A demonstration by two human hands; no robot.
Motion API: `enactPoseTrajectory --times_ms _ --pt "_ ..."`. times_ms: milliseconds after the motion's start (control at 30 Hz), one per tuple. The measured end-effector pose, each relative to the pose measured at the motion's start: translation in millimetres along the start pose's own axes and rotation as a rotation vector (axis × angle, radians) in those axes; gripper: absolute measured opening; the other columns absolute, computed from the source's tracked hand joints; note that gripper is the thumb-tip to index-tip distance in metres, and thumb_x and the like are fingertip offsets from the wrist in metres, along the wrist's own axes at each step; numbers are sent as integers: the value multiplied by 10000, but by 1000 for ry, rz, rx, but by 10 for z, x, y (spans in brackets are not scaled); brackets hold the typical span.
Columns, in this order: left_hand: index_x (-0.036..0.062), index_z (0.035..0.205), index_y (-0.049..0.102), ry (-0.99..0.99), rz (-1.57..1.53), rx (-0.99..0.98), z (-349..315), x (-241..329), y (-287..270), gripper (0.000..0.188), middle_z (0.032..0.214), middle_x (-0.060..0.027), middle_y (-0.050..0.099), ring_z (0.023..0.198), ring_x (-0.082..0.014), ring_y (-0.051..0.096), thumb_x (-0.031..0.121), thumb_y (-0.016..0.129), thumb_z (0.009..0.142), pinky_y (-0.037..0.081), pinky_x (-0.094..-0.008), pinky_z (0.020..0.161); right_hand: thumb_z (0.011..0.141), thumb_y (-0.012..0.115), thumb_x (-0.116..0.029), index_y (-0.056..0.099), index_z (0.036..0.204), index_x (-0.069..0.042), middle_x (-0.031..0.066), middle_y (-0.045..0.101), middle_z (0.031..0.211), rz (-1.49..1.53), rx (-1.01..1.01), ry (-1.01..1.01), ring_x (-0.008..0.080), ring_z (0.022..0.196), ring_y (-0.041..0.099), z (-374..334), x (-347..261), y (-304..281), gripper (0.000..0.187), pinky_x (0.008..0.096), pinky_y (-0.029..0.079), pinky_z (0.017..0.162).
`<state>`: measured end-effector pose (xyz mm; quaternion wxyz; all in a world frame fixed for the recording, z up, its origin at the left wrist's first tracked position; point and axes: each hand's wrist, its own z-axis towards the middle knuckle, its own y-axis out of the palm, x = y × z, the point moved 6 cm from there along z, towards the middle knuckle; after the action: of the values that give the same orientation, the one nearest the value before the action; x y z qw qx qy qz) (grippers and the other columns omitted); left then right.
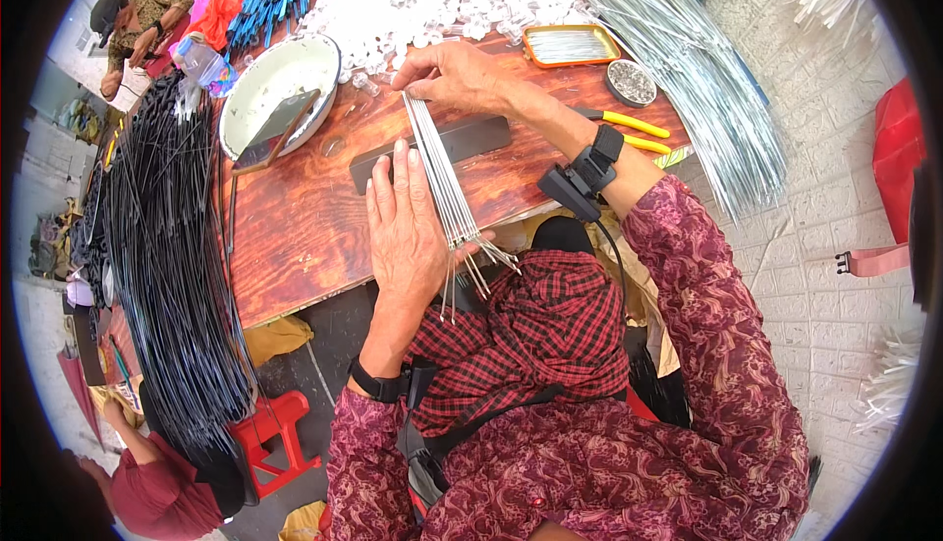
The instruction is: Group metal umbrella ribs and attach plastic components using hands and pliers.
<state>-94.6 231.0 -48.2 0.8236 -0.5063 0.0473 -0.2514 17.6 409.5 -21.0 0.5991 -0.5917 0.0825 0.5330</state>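
A narrow bundle of thin silver metal rods (440,168) lies aslant over the table's near edge, its lower ends fanned out with small tips. My right hand (457,78) pinches the upper ends between thumb and bent fingers. Along the bundle's left side, my left hand (405,232) has its fingers stretched out, and its thumb shows beyond the rods on the right, so the bundle rests in that hand. Beneath the rods, a dark block (486,136) lies on the wooden table (295,237).
A white enamel basin (316,60) stands left of the block, yellow-handled pliers (634,129) to the right. Silver rods (702,89) and black rods (172,266) overhang the table's sides. Clear plastic pieces (413,1) cover the back. Two other people sit at the left.
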Motion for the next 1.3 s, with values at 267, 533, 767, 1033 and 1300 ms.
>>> enactPoseTrajectory --times_ms 267,533,767,1033,1300 --pt "-87 1498 295 -4 15 9 -11 -14 6 1241 1552 -284 319 1418 -494 315 722 750 674 296 -579 1142 901 585 -124 753 1122 -96 79 739 1000 71 -40 111 179 899 679 -15 -137 0 279 321 538 842" --pt "-74 1500 304 2 6 -1 -12 -7 -6 1226 1554 -283 315 1420 -492 309 708 761 673 299 -566 1146 882 509 -114 757 1101 -126 123 739 977 -129 62 115 270 932 700 -9 -102 -32 331 385 541 851" --pt "-74 1494 310 1 23 -21 -2 1 -28 1219 1543 -284 325 1405 -492 324 680 785 662 308 -557 1144 849 481 -83 759 1079 -131 129 736 931 -185 21 125 275 893 707 -50 -171 -51 363 396 544 838" --pt "-62 1493 319 8 9 -20 34 31 -30 1207 1554 -274 309 1395 -492 331 659 804 655 323 -553 1135 841 548 -111 781 1085 -215 135 753 988 -216 78 24 320 913 714 9 -143 -33 353 443 547 846" --pt "20 1515 348 19 44 -45 10 31 -29 1154 1575 -234 305 1395 -483 329 651 803 662 329 -566 1122 852 499 -78 741 1128 -104 151 729 1046 -216 117 96 311 986 690 -150 -152 -124 368 404 530 874"
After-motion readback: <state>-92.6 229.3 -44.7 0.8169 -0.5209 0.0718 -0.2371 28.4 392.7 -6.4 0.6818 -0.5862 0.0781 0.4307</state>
